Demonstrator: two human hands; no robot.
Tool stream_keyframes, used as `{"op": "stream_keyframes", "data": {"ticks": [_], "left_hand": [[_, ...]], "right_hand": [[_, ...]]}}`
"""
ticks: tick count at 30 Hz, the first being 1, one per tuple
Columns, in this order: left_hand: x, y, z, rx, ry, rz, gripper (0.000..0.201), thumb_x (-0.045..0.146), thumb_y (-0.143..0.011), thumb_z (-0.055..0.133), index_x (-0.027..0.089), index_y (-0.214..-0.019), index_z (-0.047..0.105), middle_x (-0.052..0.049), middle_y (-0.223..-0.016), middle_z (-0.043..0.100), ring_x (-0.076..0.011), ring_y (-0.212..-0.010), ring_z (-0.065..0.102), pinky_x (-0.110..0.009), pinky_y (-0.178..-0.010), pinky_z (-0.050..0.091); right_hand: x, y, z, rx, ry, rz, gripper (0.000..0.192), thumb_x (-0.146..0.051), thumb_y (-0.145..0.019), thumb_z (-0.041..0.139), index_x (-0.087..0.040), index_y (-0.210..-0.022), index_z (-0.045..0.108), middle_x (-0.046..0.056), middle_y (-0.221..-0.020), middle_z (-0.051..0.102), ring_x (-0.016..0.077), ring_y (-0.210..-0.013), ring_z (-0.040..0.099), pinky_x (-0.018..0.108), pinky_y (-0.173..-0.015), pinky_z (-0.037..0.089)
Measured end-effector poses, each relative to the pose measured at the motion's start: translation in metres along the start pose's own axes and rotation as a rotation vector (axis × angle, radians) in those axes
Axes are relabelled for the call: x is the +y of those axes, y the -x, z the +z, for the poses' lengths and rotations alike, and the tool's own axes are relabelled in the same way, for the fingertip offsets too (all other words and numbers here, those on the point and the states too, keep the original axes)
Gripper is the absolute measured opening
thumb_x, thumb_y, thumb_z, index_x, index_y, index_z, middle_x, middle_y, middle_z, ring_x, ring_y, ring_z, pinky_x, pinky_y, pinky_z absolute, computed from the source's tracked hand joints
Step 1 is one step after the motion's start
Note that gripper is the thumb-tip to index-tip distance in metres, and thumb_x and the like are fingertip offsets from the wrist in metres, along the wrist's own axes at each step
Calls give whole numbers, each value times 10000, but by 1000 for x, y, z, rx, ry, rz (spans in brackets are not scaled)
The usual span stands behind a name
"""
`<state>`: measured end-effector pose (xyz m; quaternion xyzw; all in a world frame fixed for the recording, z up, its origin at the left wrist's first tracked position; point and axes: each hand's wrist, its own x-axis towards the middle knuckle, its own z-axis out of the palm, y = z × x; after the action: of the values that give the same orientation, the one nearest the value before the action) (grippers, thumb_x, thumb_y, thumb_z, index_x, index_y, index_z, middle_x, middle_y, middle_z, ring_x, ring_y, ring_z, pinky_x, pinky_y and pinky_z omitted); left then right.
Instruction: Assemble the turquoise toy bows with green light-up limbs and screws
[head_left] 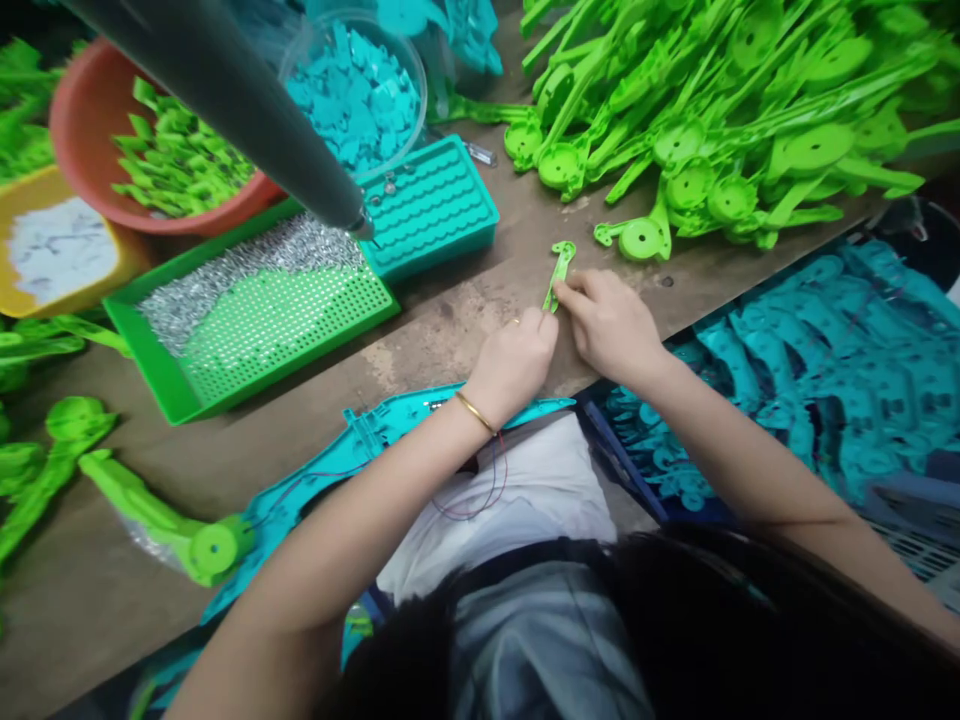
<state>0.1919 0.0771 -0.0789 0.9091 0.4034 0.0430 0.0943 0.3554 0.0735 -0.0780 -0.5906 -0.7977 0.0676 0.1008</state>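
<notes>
- At the far left, a yellow container (45,190) of white bits and a red bowl (79,130) of small green parts stand well stocked, so plenty of supply looks left.
- Nearer the front edge lies a green arm (214,550) with a round end, apart from the hands.
- A green tray (251,350) holds many small metal pieces; its near part shows bare mesh, so some stock remains.
- A grey tool (240,100) hangs over that tray, not held by either hand.
- A long turquoise part (322,450) with thin wires lies along the front of the worktop (450,320), partly behind the left forearm.
- The left hand (517,360) has its fingers curled, pinching the lower end of a small green piece (561,265).
- That piece is between the hands, above the worktop; work on it seems unfinished, though its exact stage cannot be told.
- The right hand (611,320) pinches its side with thumb and forefinger.
- At the right, a big heap of green parts (720,130) and rows of turquoise parts (862,370) lie untouched; whether they are finished is unclear.
</notes>
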Motion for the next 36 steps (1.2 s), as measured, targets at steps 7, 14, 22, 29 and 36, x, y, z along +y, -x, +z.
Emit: {"op": "stream_keyframes", "data": {"ticks": [7, 14, 22, 29, 36], "left_hand": [[-2, 2, -7, 15, 133, -95, 230, 179, -933, 409, 144, -1027, 616, -90, -963, 609, -193, -861, 621, -285, -722, 476], [-23, 20, -22, 108, 552, -375, 343, 236, -772, 647, 156, -1105, 621, -53, -954, 651, -150, -749, 592, -296, -743, 491], [-20, 13, -16, 207, 830, -516, 186, 312, -787, 652, 174, -871, 742, -31, -852, 737, -162, -758, 648, -263, -693, 485], [-16, 8, -19, 189, 621, -252, 133, 242, -836, 612, 168, -837, 723, -25, -781, 701, -145, -737, 619, -252, -694, 455], [-12, 11, -22, 113, 404, -174, 156, 196, -870, 534, 170, -892, 686, -40, -819, 671, -170, -793, 605, -284, -739, 462]], "right_hand": [[2, 10, 16, 146, -91, 78, 376, -160, -914, 400, -191, -1224, 610, 126, -1201, 593, 277, -1075, 496, 417, -866, 398], [-9, 17, 10, 226, -266, -12, 296, -248, -949, 414, -178, -1107, 655, 129, -1140, 624, 254, -1054, 532, 393, -868, 415], [-18, 26, 22, 217, -298, -41, 258, -249, -937, 462, -185, -1049, 685, 129, -1140, 635, 260, -1061, 540, 398, -852, 407], [-17, 25, 13, 259, -403, -41, 256, -266, -948, 459, -181, -1049, 679, 95, -1031, 660, 216, -987, 569, 351, -847, 412], [-17, 24, 12, 236, -342, -125, 302, -283, -970, 410, -198, -1057, 687, 89, -971, 687, 210, -913, 582, 357, -790, 401]]}}
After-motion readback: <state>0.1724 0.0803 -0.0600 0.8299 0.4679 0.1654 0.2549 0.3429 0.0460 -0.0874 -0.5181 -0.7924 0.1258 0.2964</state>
